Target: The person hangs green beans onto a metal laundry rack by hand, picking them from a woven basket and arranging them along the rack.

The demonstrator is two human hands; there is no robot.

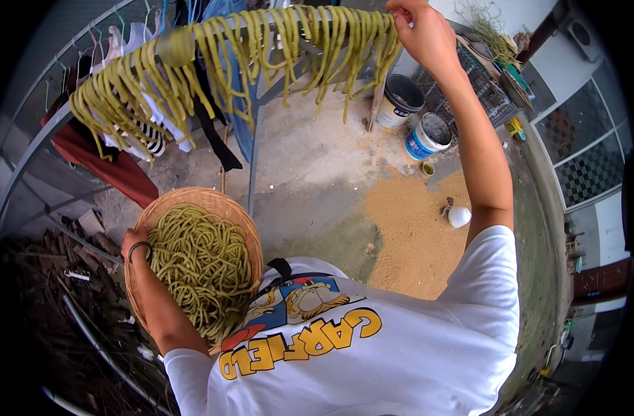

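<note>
A round wicker basket point(256, 239) full of loosely coiled green long beans point(202, 267) is tilted against my body. My left hand point(134, 243) is closed over its left rim, a dark band round the wrist. Above and ahead, a metal rail point(45, 132) carries a row of limp long beans point(282, 52), draped over it and hanging down side by side. My right hand point(428, 31) is raised to the right end of this row, its fingers pinched at the top of the last hanging bean. The fingertips are partly cut off by the upper edge.
Clothes on hangers point(123, 41) and blue jeans point(233, 90) hang behind the beans. A black bucket point(403, 97) and a white-blue bucket point(428, 135) stand beside wire cages point(480, 83). Yellowish grain point(410, 236) covers part of the floor. Stacked firewood point(46, 263) lies at left.
</note>
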